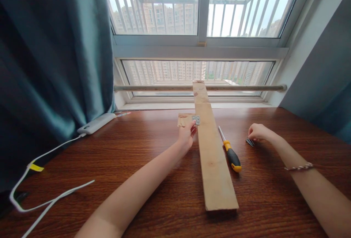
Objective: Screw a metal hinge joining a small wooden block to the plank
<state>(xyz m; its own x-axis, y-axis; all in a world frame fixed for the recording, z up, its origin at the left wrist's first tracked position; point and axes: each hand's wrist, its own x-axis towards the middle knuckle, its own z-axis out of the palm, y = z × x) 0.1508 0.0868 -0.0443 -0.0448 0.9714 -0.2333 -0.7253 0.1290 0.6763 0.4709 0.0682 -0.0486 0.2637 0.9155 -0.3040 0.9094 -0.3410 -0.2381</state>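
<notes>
A long pale wooden board [215,157] lies lengthwise on the table, its far end reaching toward the window. At its left edge sits a small silver hinge [197,120] with screw holes, spanning onto a short wooden piece [183,119]. My left hand [188,133] is closed on the hinge, thumb on top, holding it against the wood. Over to the right, my right hand [259,132] has its fingers pinched together at a small heap of screws [249,142]; whether one is between the fingertips is hidden. Between board and heap lies a yellow-and-black screwdriver [231,154].
A white power strip [97,123] with a white cable [55,146] lies at the left by the dark curtain [57,48]. The brown table [153,201] ends at the window sill. A horizontal rail [164,88] crosses before the window.
</notes>
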